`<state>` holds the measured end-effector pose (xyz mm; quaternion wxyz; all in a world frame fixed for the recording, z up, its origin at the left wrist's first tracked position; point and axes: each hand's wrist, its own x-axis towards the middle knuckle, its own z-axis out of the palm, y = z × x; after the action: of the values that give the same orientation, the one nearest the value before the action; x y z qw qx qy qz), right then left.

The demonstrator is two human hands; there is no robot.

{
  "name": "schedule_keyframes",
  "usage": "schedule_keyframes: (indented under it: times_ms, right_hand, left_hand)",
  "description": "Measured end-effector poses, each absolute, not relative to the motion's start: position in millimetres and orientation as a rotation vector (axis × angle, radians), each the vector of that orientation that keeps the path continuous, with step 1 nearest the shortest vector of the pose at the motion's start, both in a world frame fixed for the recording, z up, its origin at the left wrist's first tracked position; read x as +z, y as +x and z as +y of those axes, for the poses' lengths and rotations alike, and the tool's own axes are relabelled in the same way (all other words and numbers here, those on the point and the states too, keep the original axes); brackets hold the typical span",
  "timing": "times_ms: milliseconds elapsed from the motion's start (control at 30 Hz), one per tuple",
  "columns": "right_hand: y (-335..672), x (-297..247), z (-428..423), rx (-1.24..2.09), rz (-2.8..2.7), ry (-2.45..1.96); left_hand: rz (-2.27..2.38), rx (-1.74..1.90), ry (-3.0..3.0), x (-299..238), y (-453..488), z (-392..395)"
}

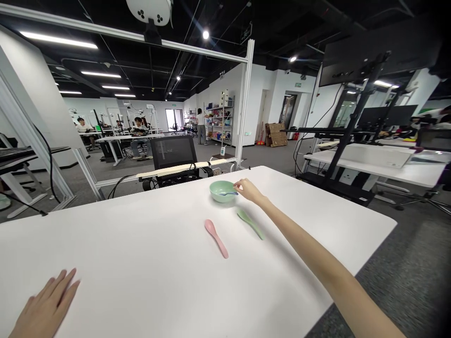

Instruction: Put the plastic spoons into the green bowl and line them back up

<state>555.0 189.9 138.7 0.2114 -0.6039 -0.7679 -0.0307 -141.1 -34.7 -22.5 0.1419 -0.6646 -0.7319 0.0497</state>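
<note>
My right hand (248, 190) reaches to the right rim of a pale green bowl (221, 198). Its thumb and fingers are pinched together at the handle end of a blue spoon (229, 193), whose other end lies inside the bowl; the exact grip is partly hidden. Below the bowl, a green spoon (251, 224) lies on the white table under my right forearm. To its left rests a pink spoon (216, 238), bowl end away from me. Flat on the table at the lower left is my left hand (45, 305), fingers stretched out, holding nothing.
The white table (141, 263) has its right edge near my forearm. Behind it stand an aluminium frame (244, 103) and a black mesh chair (174, 150). A monitor stand (352, 122) rises at the right. Several people are farther back, one standing by a shelf (220, 119).
</note>
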Motion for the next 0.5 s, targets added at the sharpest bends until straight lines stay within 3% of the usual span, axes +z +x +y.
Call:
schedule_keyframes:
  times_ms: [333,500]
  right_hand:
    - [505.3,154.1,220.7,0.040,-2.245,-1.983]
    - [523.7,163.2,212.5,0.028,-2.184,-1.924]
  left_hand:
    - [-2.230,0.138,-1.968,-18.2,-136.1,-36.1]
    - [-2.367,-0.111,-1.840,-22.6,-131.7,-37.9]
